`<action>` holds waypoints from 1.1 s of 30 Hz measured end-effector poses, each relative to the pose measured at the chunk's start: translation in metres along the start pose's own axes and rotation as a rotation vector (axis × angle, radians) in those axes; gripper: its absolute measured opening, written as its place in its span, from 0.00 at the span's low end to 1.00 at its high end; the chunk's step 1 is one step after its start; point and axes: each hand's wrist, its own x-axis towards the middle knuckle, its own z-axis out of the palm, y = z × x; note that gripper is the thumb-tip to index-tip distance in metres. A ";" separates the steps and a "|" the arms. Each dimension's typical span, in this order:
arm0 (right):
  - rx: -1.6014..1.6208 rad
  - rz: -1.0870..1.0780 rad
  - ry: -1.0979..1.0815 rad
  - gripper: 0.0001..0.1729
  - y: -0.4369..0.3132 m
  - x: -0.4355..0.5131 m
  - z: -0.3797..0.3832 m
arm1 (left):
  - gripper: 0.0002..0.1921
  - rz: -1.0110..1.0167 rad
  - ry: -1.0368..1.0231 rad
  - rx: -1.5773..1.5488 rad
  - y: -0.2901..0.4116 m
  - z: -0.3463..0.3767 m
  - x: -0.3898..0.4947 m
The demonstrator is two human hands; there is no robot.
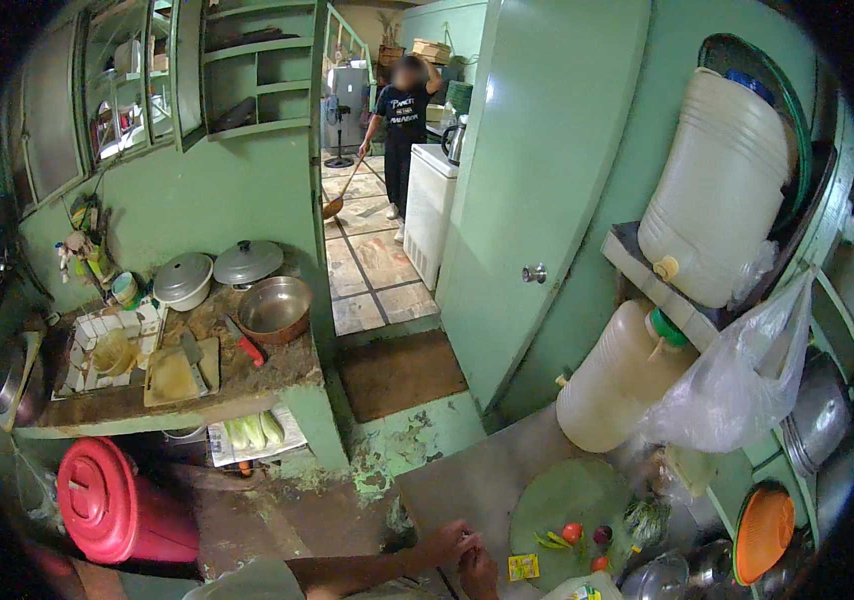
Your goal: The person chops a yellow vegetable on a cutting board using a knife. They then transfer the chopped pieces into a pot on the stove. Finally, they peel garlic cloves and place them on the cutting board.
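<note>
My left hand (451, 541) and my right hand (478, 573) meet at the bottom centre, fingertips together; something small and pale may be between them, too small to tell. Just right of them lies a yellow packet (523, 568) at the edge of a round green board (558, 495). The board bears green chili peppers (551, 541), a red tomato (572, 533), another red tomato (600, 563) and a dark red onion (602, 535). A bundle of green leaves (646, 523) lies at the board's right side.
A counter (247, 390) at left bears a knife (193, 363) on a cutting board (209, 352), a red-handled knife (251, 351) and a metal pan (275, 309). A lidded red bin (89, 502) stands below. Beyond the doorway, a person (403, 127) holds a broom.
</note>
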 end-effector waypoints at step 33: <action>-0.076 0.126 0.373 0.12 -0.022 -0.108 -0.049 | 0.09 -0.212 -0.309 -0.436 0.021 0.100 -0.026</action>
